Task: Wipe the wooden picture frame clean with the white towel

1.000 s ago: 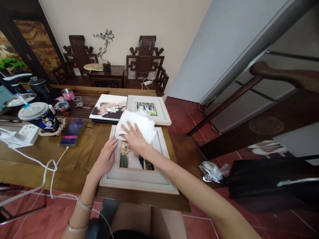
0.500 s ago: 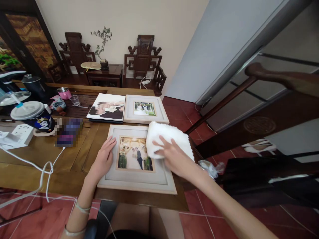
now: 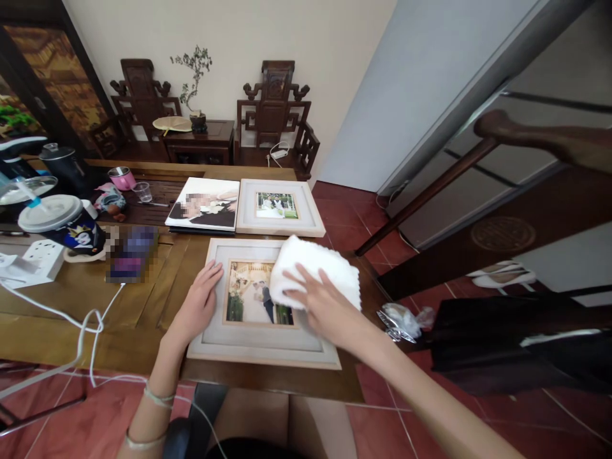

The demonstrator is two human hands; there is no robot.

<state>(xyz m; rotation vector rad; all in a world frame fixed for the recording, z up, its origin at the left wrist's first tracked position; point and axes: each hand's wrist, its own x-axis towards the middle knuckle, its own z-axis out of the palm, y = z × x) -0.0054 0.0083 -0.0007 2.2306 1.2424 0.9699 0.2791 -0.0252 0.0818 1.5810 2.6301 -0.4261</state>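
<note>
A pale wooden picture frame [image 3: 262, 354] holding a wedding photo lies flat near the table's front edge. My left hand [image 3: 198, 306] rests on its left border, fingers stretched out and lying flat, steadying it. A folded white cloth [image 3: 335, 271] with a scalloped edge covers the frame's upper right part and some of the photo. From above, my right hand [image 3: 322, 306] holds this cloth against the frame, its fingers spread over the fabric; the thumb is not clearly visible.
Behind are a second framed photo [image 3: 310, 213] and a photo panel [image 3: 224, 197] on a dark stack. At left stand a lidded drink cup [image 3: 52, 217], a blurred phone [image 3: 131, 255] on a white cable [image 3: 90, 350] and a pink mug [image 3: 122, 178]. A wooden chair [image 3: 444, 248] is at right.
My right hand and the white cloth have slid left over the frame, covering more of the photo. My left hand stays on the left border. The view has shifted slightly.
</note>
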